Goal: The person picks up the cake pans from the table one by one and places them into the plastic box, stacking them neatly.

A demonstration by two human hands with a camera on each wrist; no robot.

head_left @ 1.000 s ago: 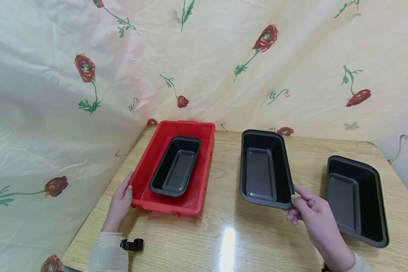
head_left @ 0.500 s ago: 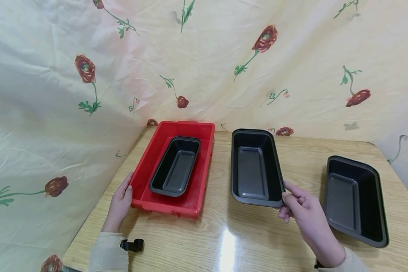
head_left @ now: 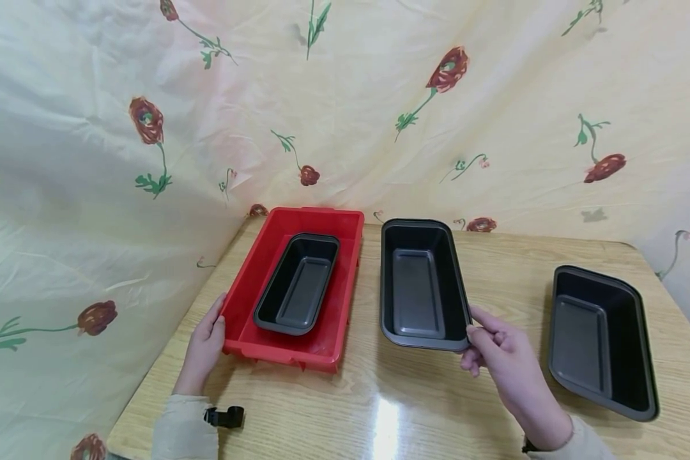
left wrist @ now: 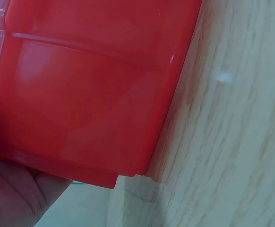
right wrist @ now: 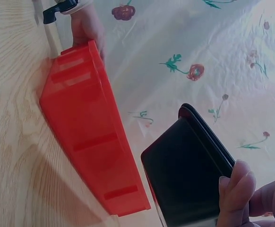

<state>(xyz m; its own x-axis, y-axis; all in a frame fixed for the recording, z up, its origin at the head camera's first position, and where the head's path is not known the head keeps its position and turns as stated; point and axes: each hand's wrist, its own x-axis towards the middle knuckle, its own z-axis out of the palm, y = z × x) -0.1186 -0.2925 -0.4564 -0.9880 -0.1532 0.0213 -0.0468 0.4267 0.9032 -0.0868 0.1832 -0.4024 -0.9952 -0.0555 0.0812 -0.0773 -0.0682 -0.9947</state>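
My right hand (head_left: 508, 367) pinches the near right corner of a black loaf pan (head_left: 416, 291), thumb over the rim. This pan hangs above the table, right of a red plastic bin (head_left: 253, 350); the right wrist view shows the dark outer side of the loaf pan (right wrist: 187, 172). A smaller-looking loaf pan (head_left: 305, 291) lies inside the bin. At the bin's near left corner, my left hand (head_left: 204, 345) grips the rim. The left wrist view shows the wall of the red bin (left wrist: 90, 99) with part of my left hand (left wrist: 17, 194) below.
Another black loaf pan (head_left: 581, 342) stands on the wooden table (head_left: 322, 415) at the right. Behind and to the left of the table hangs a flowered cloth (head_left: 356, 115).
My right hand has carried its loaf pan leftward, closer to the red bin. The left hand and the bin have stayed in place.
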